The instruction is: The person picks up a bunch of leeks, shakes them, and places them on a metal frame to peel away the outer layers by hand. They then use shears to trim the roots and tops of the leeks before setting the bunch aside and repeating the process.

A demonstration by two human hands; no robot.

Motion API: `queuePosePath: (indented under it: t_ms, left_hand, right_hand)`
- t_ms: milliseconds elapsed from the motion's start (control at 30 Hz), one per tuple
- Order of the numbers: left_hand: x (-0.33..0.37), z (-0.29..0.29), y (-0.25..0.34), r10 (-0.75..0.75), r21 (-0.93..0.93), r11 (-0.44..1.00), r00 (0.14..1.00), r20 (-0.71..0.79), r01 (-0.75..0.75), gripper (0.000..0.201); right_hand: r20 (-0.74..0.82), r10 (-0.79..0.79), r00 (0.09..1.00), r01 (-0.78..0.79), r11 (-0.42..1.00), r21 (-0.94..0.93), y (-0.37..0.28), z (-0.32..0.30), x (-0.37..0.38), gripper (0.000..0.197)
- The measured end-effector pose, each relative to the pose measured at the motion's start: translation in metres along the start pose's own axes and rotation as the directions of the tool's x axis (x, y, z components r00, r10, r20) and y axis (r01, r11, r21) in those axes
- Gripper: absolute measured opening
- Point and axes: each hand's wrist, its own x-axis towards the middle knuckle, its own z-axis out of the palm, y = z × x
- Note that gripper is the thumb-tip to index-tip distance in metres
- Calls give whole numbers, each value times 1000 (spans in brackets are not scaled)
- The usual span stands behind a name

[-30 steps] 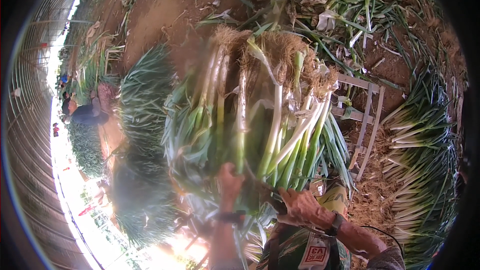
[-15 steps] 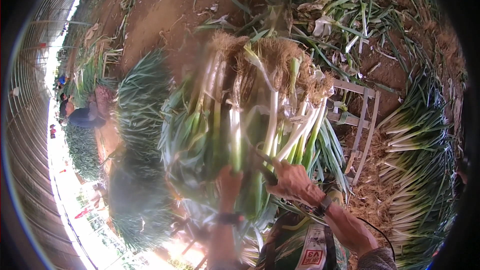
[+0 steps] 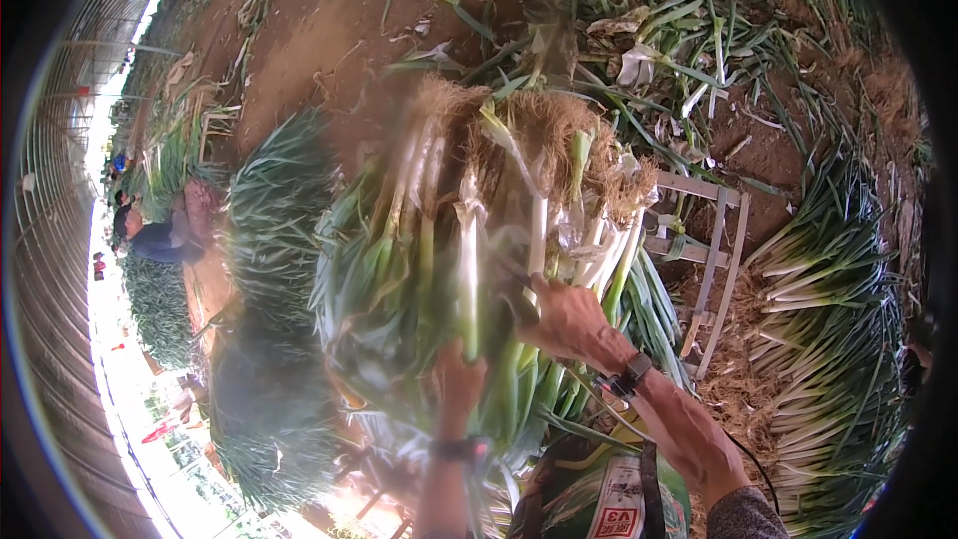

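Note:
A large heap of green onions (image 3: 539,230) lies in front of me, with brown roots at the far end and green leaves toward me. My left hand (image 3: 459,384) is closed round the lower green part of one green onion (image 3: 469,279), whose white shank points away from me. To its right, my right hand (image 3: 571,321), with a watch at the wrist, is closed over the heap. A dark, narrow object (image 3: 521,307) shows at its fingers; blur hides its kind. Haze blurs the middle of the view, around my left hand.
A metal frame (image 3: 711,269) stands right of the heap. Beyond it lies a long row of green onions (image 3: 808,369). Loose leaves (image 3: 669,30) litter the soil ahead. More green bundles (image 3: 279,210) lie at left, near a bent-over person (image 3: 160,240). A printed bag (image 3: 619,494) is below me.
My right hand has moved slightly away from me and left, over the white shanks. My left hand has dipped a little toward me, still on the green onion.

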Motion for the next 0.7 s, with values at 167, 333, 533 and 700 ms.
queuePosePath:
  t_ms: [167,333,533,700]
  left_hand:
    - [-4,-3,4,73,111,991,997,-13,-71,51]
    - [-3,-8,30,-28,110,994,997,66,20,51]
    - [1,-1,26,-14,154,988,995,95,-1,52]
    - [19,1,22,-41,73,997,991,127,32,55]
  right_hand:
    - [-50,-66,997,70,995,66,-11,-8,-25,60]
    - [-35,-2,999,1,1000,-15,4,-8,9,62]
    - [-25,-12,1000,13,999,32,-16,-53,23,63]
    - [-49,-57,997,59,998,35,-13,-53,-1,62]
